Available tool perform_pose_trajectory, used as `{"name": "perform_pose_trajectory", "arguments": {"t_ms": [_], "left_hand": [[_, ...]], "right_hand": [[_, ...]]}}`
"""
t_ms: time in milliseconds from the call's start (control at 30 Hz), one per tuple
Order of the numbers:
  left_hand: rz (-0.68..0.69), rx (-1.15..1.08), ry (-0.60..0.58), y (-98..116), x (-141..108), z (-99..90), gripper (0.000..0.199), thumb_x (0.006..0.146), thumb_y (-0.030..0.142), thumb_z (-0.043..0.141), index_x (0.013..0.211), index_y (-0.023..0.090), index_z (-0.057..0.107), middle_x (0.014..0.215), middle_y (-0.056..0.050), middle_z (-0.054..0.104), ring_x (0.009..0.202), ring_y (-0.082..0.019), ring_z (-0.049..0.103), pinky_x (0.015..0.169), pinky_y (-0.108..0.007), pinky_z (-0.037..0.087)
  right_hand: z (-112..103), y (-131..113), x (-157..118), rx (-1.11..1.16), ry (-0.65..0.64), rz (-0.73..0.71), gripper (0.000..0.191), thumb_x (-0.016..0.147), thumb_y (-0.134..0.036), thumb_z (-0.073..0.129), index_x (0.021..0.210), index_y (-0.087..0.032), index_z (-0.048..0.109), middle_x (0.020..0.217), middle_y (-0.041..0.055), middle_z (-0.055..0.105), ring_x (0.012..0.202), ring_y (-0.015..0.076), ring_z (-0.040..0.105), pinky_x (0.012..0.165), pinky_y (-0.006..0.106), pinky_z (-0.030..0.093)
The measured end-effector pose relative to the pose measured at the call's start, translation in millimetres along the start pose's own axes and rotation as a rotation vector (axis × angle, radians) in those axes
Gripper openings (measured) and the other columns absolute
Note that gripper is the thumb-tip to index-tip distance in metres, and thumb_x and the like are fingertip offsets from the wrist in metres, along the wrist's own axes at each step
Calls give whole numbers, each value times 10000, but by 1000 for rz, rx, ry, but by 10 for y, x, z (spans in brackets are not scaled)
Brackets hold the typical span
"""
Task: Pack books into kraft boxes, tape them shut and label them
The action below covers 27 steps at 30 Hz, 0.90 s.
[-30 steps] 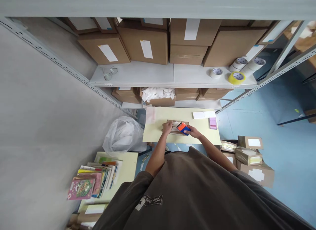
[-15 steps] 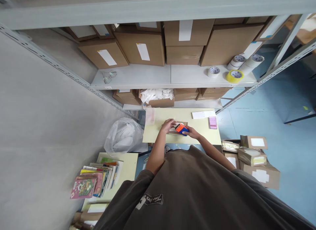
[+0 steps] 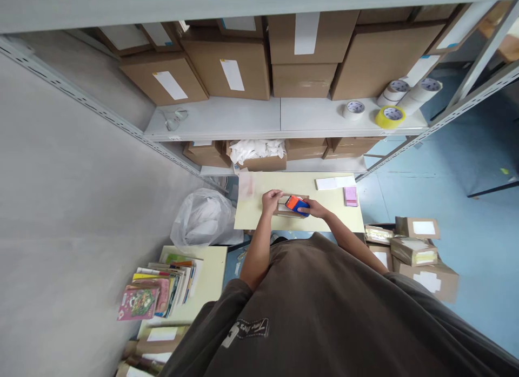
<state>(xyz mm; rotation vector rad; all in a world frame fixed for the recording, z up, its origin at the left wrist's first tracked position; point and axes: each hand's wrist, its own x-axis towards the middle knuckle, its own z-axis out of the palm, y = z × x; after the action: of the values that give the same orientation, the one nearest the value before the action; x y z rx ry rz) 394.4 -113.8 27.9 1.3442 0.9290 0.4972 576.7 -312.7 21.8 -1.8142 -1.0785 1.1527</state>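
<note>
A small brown cardboard package (image 3: 279, 212) with a white label lies on the pale yellow table (image 3: 259, 223). My right hand (image 3: 315, 208) is closed around an orange-and-blue handheld device (image 3: 298, 205), whose exact kind I cannot make out. Its orange end points left over the package and covers part of the label. At the package's upper left corner is my left hand (image 3: 271, 200), thumb and fingertips pinched together. Whatever those fingertips hold, if anything, is too small to tell.
A white strip-shaped item (image 3: 334, 183) and a pink pad (image 3: 351, 196) lie at the table's right. Shelves ahead carry cardboard boxes (image 3: 304, 81) and tape rolls (image 3: 390, 116). A plastic bag (image 3: 198, 217) and books (image 3: 156, 293) are leftward; parcels (image 3: 413, 253) are stacked rightward.
My left hand's fingers, spread over the package before, are now pinched at its upper left corner. The orange-and-blue device has shifted slightly left in my right hand. The camera view has tilted slightly.
</note>
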Motion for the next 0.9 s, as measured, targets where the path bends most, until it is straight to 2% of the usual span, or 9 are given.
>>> {"name": "perform_pose_trajectory", "arguments": {"t_ms": [200,367,500,733,900], "left_hand": [[-64,10,163,-191,-17,-86,234,819,404,786,869,176,802,826,-82,800,826,-219,752,834,-348,623],[-98,14,334,-257,84,-460,278,809,423,770,906,165,810,839,-87,798,815,-209,752,742,-320,617],[-181,-37,326,-372,117,-680,286,765,415,829,868,151,795,796,-88,787,730,-176,739,648,-263,584],[-501,-240,334,-733,71,-552,224,760,262,880,774,171,675,631,-7,671,606,-129,675,546,-190,470],[-592,-256,313,-915,158,-343,205,813,223,836,816,185,635,610,11,613,570,-139,651,571,-226,506]], "right_hand": [[-44,-63,38,-74,9,27,491,806,-649,818,987,-195,773,943,63,774,838,258,683,747,332,537],[-135,-55,-5,-87,39,18,489,785,-650,814,966,-199,764,917,50,759,829,247,660,755,332,528],[-213,-14,-55,-82,24,47,502,760,-656,817,943,-192,765,897,50,751,809,244,652,740,335,530],[-121,34,22,-25,1,49,575,736,-648,844,1071,-184,792,1037,72,786,956,293,698,847,366,574],[-84,21,141,-46,-17,84,594,730,-656,853,1113,-206,798,1042,50,794,975,287,709,897,374,581]]}}
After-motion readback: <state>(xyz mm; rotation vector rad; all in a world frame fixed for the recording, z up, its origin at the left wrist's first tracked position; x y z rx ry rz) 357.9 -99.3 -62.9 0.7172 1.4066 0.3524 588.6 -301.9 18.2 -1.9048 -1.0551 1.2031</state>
